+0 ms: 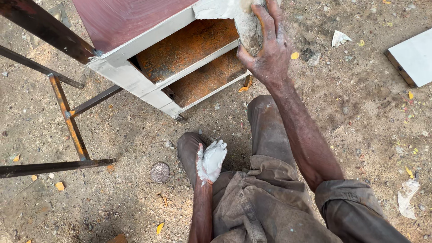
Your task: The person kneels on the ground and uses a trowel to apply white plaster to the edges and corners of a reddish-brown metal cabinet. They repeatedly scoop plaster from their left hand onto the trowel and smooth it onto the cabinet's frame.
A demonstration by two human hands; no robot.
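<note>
The right hand [269,45], arm outstretched, gripped a rag [246,22] against the cabinet [135,81]; below it, the white-coated left hand [210,161] hung with loosely spread fingers, empty.

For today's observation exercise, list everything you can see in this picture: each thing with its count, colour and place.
cabinet: one, maroon top, white edges, rusty orange shelves, top centre
lump: one, whitish grey, at the cabinet's corner, under the right hand
metal frame: one, dark and rusty, left
panel: one, pale grey, right edge
round disc: one, grey, on the dirt near the knee
paper scraps: a few, white, right side
ground: sandy brown, littered with yellow leaves
left hand: coated white, resting on the knee
right hand: gripping the lump
</note>
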